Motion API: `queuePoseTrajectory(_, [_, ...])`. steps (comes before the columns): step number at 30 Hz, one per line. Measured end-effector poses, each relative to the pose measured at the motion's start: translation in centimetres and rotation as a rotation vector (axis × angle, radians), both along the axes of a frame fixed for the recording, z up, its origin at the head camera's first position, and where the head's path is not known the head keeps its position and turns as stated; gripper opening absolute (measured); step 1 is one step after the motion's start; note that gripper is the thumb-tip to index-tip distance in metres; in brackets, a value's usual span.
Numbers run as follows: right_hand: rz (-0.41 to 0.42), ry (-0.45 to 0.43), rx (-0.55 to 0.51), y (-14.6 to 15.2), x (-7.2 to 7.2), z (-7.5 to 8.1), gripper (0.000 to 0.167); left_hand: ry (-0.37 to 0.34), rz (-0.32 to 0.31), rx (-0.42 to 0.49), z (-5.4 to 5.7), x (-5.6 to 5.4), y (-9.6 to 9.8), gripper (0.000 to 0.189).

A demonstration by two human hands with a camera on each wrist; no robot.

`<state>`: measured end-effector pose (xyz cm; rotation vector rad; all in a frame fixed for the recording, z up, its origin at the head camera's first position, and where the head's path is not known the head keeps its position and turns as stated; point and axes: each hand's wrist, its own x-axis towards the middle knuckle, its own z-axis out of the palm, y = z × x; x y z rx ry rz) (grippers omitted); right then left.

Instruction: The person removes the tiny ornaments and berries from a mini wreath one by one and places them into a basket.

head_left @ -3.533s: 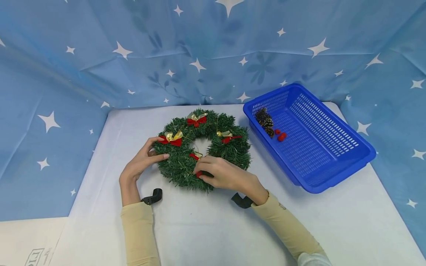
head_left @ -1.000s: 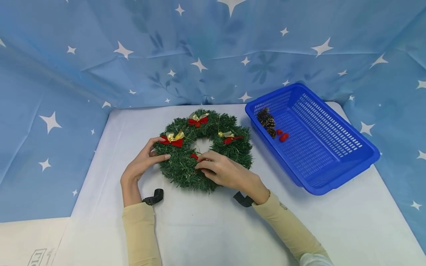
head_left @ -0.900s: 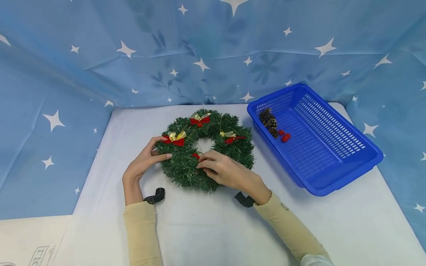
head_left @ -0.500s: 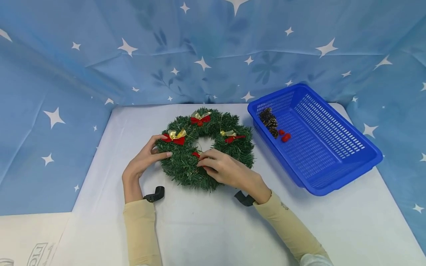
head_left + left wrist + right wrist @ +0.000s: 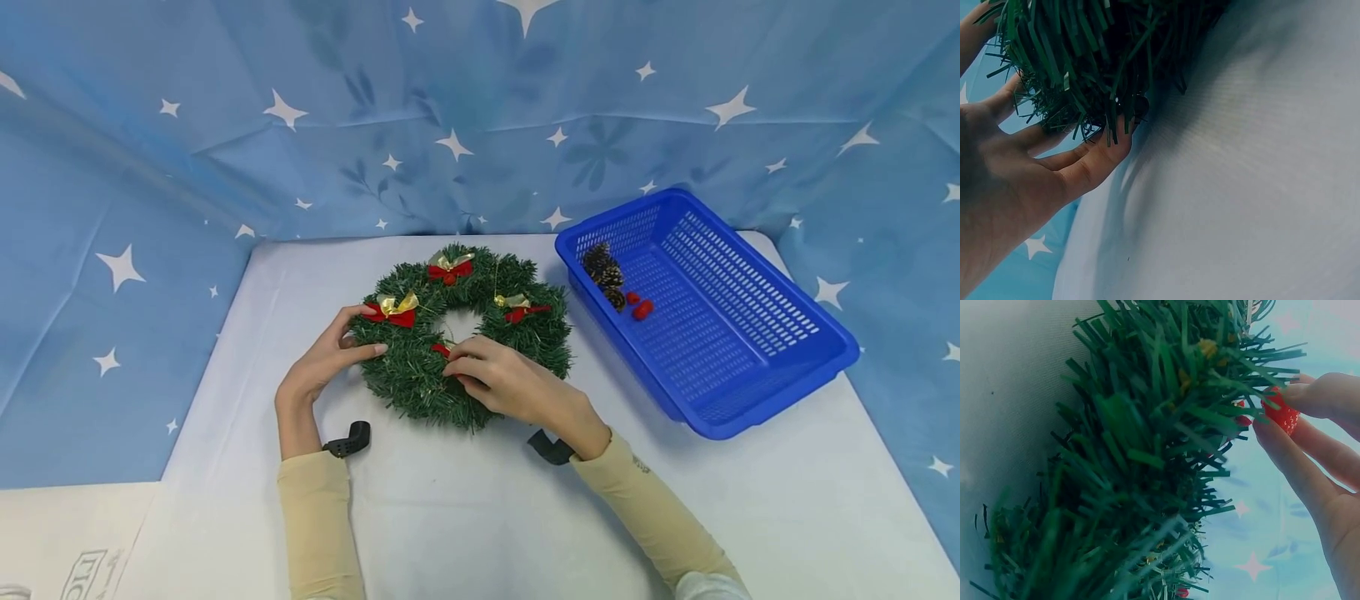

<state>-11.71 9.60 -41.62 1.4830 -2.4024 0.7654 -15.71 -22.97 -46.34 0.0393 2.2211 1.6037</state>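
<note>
A green tinsel wreath (image 5: 408, 375) lies on the white table, dressed with red-and-gold bows such as the upper left bow (image 5: 397, 312). My left hand (image 5: 318, 365) grips its left edge, thumb on top near that bow and other fingers under the rim in the left wrist view. My right hand (image 5: 517, 385) is over the front of the wreath. Between thumb and fingers it pinches a small red speckled berry ornament (image 5: 1284, 414), clear in the right wrist view but mostly hidden in the head view. Just beyond those fingertips, the front bow (image 5: 441, 350) is partly covered.
A blue plastic basket (image 5: 678, 410) stands at the right rear of the table. Inside, along its left side, are pine cones (image 5: 602, 268) and red berry ornaments (image 5: 642, 310). A starry blue cloth (image 5: 480, 108) hangs behind and at both sides.
Since the earliest frame my right hand has shifted slightly away from me, toward the front bow, still pinching the red berry ornament. My left hand keeps its grip on the wreath.
</note>
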Motion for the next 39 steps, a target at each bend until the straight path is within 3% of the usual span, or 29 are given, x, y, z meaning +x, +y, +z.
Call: queuePoseTrajectory(39, [-0.038, 0.008, 0.006, 1.2, -0.3, 0.7, 0.023, -0.006, -0.007, -0.005, 0.4, 0.2, 0.0, 0.072])
